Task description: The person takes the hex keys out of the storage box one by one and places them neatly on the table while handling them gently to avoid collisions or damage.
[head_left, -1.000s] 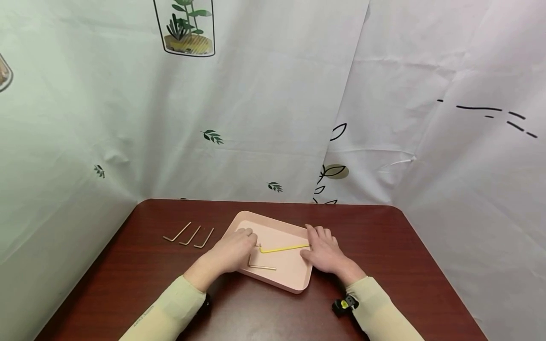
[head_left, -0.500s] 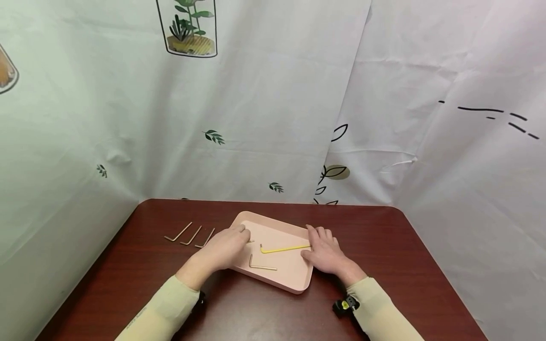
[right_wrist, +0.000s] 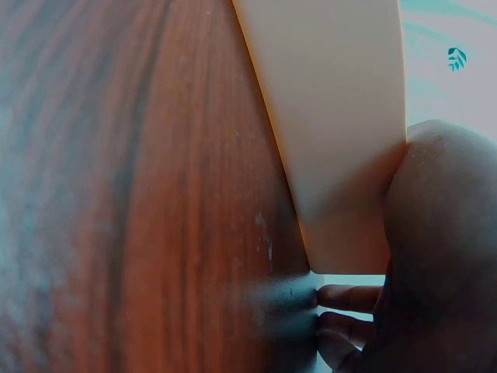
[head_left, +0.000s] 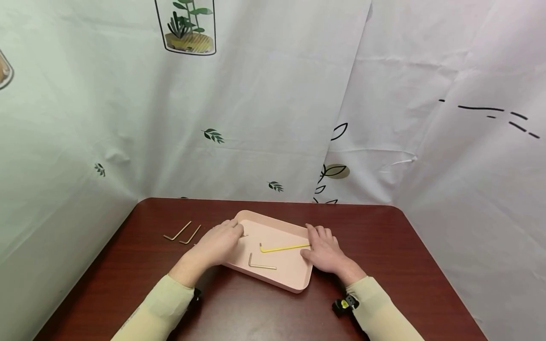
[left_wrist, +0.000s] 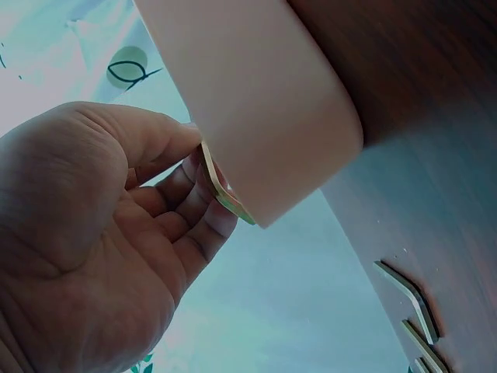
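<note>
A pale pink tray (head_left: 273,283) sits at an angle on the table. My left hand (head_left: 218,242) is over its left rim and pinches a brass-coloured hex key (left_wrist: 210,172) between thumb and fingers; in the left wrist view the key's bend shows beside the tray corner. At the tray's right end my right hand (head_left: 326,251) grips the rim, thumb over the inside and the other fingers along the outer side. Within the tray lie a long yellow hex key (head_left: 285,248), its right end at my right hand, and a smaller brass-coloured hex key (head_left: 263,267).
Left of the tray, brass-coloured hex keys (head_left: 181,231) lie on the dark red wooden table (head_left: 256,322); one is mostly hidden behind my left hand. White printed fabric (head_left: 256,94) hangs around the table's back and sides.
My left hand has moved left across the tray to its left rim, carrying the hex key. My right hand and the tray have stayed in place.
</note>
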Demonstrator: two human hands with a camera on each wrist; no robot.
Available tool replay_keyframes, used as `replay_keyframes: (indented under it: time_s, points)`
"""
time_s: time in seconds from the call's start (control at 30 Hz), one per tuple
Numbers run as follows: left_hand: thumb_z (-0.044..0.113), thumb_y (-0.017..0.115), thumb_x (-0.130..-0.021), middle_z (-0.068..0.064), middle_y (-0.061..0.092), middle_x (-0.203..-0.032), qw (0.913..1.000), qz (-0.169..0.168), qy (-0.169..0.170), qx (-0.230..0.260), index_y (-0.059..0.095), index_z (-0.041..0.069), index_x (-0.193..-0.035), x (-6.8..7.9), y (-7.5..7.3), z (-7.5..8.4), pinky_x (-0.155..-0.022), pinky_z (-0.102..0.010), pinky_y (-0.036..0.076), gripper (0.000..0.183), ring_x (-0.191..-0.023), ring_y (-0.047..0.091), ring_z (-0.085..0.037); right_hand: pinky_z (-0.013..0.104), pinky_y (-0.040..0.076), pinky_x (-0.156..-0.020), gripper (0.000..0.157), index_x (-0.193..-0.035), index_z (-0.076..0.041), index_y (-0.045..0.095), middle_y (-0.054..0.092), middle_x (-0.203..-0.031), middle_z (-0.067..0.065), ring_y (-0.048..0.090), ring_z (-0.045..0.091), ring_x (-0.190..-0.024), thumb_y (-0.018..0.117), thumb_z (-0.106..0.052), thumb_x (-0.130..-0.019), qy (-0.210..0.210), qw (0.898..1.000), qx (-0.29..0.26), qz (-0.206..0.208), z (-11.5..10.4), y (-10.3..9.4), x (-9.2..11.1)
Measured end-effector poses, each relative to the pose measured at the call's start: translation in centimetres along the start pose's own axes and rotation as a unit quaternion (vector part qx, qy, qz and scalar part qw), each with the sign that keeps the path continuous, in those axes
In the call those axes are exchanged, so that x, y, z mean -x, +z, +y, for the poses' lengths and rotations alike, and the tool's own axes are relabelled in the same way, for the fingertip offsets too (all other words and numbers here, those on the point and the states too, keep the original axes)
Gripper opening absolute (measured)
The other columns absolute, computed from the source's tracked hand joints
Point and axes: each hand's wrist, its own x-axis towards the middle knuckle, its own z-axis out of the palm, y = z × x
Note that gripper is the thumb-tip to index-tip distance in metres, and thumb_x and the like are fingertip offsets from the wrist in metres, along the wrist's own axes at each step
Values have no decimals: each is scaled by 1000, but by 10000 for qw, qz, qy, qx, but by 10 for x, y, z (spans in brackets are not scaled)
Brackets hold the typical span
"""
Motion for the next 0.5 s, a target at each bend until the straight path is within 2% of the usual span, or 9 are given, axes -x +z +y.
replay_keyframes:
  time_s: [0.13,0.5]
  points:
    - [1,67,-104,-8,60,-100,10000,66,34,-60,62,7,-98,1,-2,-3,-87,-48,56,10,-94,61,-29,67,38,-106,82,-165,3,39,51,-147,28,43,48,-134,69,-29,-95,6,10000,39,-35,0,0,0]
    - [-4,68,-100,-3,53,-92,9995,280,38,-114,60,9,-95,7,-4,-15,-81,-46,54,15,-87,54,-25,67,39,-104,83,-166,1,41,51,-148,25,44,46,-135,70,-32,-96,-16,10000,45,48,5,4,-2]
